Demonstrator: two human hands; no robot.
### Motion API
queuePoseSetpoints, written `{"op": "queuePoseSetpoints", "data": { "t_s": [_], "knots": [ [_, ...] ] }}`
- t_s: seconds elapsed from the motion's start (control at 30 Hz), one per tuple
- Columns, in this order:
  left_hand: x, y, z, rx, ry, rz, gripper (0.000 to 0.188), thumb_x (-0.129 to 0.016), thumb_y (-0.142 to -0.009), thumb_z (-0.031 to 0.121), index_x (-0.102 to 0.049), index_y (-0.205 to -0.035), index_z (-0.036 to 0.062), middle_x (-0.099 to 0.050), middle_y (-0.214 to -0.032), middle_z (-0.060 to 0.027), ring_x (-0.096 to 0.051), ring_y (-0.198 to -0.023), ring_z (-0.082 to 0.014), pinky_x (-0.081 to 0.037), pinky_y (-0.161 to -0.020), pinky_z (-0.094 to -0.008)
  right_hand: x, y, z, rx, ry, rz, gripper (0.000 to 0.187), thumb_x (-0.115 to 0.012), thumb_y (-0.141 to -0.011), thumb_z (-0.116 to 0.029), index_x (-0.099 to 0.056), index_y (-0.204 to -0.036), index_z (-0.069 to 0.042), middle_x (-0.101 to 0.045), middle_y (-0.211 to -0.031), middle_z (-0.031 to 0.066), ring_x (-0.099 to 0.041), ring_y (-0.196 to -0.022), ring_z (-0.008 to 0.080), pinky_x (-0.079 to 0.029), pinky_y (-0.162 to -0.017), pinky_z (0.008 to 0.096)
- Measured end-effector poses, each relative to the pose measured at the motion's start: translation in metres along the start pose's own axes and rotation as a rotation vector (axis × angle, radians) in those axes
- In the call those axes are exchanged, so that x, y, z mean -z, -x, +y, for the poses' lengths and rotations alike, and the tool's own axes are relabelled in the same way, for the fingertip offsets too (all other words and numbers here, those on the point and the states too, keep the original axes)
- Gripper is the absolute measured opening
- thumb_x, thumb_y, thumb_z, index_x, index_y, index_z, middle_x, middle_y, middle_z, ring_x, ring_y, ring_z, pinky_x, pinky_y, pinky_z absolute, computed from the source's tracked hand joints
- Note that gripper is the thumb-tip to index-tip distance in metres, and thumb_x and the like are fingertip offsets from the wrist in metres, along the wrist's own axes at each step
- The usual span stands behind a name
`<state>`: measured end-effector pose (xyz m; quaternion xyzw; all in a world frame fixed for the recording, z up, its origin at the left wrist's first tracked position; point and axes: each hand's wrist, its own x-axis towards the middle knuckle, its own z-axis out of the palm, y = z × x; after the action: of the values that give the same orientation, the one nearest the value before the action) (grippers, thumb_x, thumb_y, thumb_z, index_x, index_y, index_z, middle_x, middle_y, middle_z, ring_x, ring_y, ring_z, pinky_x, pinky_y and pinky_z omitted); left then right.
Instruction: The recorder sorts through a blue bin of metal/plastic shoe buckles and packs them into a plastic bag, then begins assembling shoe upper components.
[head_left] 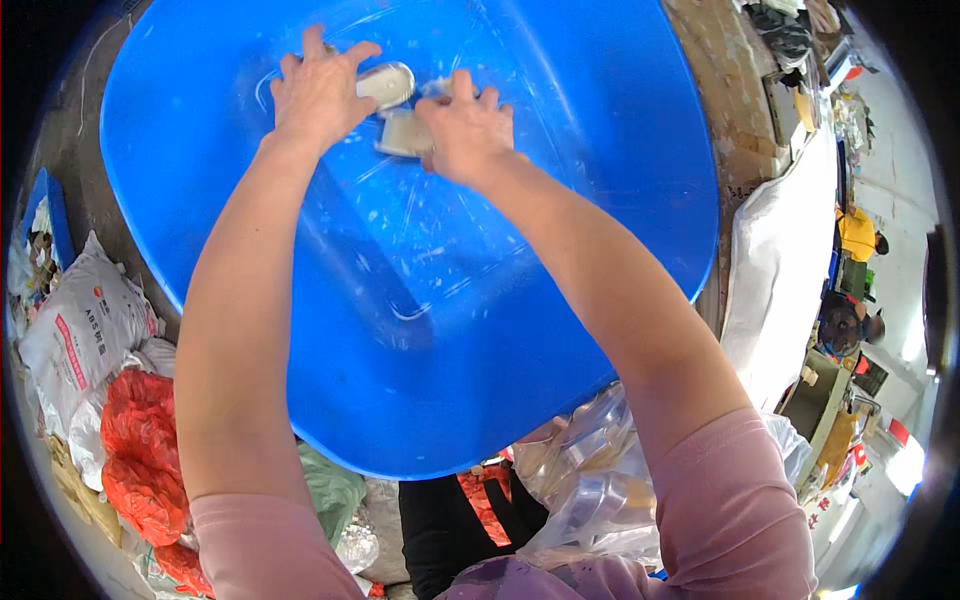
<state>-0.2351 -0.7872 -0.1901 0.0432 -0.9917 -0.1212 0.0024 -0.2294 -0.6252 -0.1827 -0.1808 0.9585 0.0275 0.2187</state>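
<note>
Both my arms reach into a large blue plastic tub (pixel 420 400), my hands over its far part. My left hand (pixel 318 97) has its fingers spread, with the thumb against a pale oval piece (pixel 388 86) with a rounded rim. To its right my right hand (pixel 470 135) is curled over a blurred off-white block-shaped piece (pixel 404 134), whose right end is hidden under the palm. Another small pale piece (pixel 436 88) shows by the fingers of that hand, partly covered. What the pieces are made for cannot be told.
White printed sacks (pixel 85 320) and a red plastic bag (pixel 145 450) lie left of the tub. Clear plastic bags (pixel 600 490) and a green bag (pixel 335 495) crowd its near edge. A white sheet (pixel 780 270) lies at right; a person in yellow (pixel 857 234) is farther off.
</note>
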Motion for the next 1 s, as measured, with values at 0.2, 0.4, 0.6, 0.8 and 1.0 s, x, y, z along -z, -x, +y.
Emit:
{"op": "queuePoseSetpoints", "data": {
  "t_s": [0.2,0.4,0.6,0.8,1.0],
  "knots": [
    [0.014,-0.018,0.008,-0.028,-0.142,-0.185,0.047,-0.077,-0.065,0.03,-0.063,-0.111,0.0277,-0.041,-0.13,-0.0137,-0.049,-0.107,-0.0427,-0.048,-0.086,-0.0494,0.001,0.023,0.028,0.211,0.132,-0.004,0.051,-0.078,-0.062,-0.019,-0.06,-0.11,-0.022,-0.035,-0.126,0.0133,-0.044,-0.108,0.0363,-0.042,-0.084,0.0518],
    [-0.004,0.013,0.026,-0.118,-0.152,-0.269,0.042,-0.073,-0.069,0.024,-0.062,-0.109,0.0222,-0.044,-0.124,-0.0129,-0.046,-0.11,-0.0407,-0.051,-0.082,-0.0459,0.002,0.043,0.037,0.232,0.094,-0.12,0.053,-0.078,-0.06,-0.018,-0.06,-0.11,-0.023,-0.038,-0.124,0.0112,-0.045,-0.11,0.0352,-0.042,-0.086,0.0501],
    [0.012,0.026,0.038,0.051,-0.05,-0.279,0.065,-0.075,-0.067,0.028,-0.048,-0.126,0.0265,-0.041,-0.128,-0.0086,-0.035,-0.119,-0.0362,-0.042,-0.091,-0.0549,0.011,0.059,0.035,0.249,0.102,-0.274,0.057,-0.078,-0.06,-0.017,-0.059,-0.113,-0.022,-0.038,-0.126,0.0112,-0.044,-0.113,0.0358,-0.042,-0.087,0.0499],
    [-0.042,0.063,0.013,-0.169,0.074,0.042,0.043,-0.072,-0.065,0.011,-0.06,-0.106,0.0159,-0.045,-0.117,-0.0105,-0.039,-0.11,-0.0365,-0.045,-0.083,-0.0504,0.038,0.069,0.043,0.261,0.124,-0.391,0.058,-0.077,-0.062,-0.018,-0.055,-0.116,-0.019,-0.038,-0.122,0.0107,-0.044,-0.111,0.0342,-0.043,-0.087,0.0501],
    [-0.082,0.132,0.019,-0.216,0.262,0.035,0.039,-0.067,-0.065,0.008,-0.06,-0.104,0.0129,-0.045,-0.108,-0.0146,-0.042,-0.1,-0.0368,-0.043,-0.081,-0.0475,0.086,0.074,0.062,0.227,0.145,-0.294,0.063,-0.078,-0.061,-0.02,-0.054,-0.119,-0.02,-0.038,-0.122,0.0108,-0.044,-0.11,0.0341,-0.044,-0.087,0.0499]
  ]
}}
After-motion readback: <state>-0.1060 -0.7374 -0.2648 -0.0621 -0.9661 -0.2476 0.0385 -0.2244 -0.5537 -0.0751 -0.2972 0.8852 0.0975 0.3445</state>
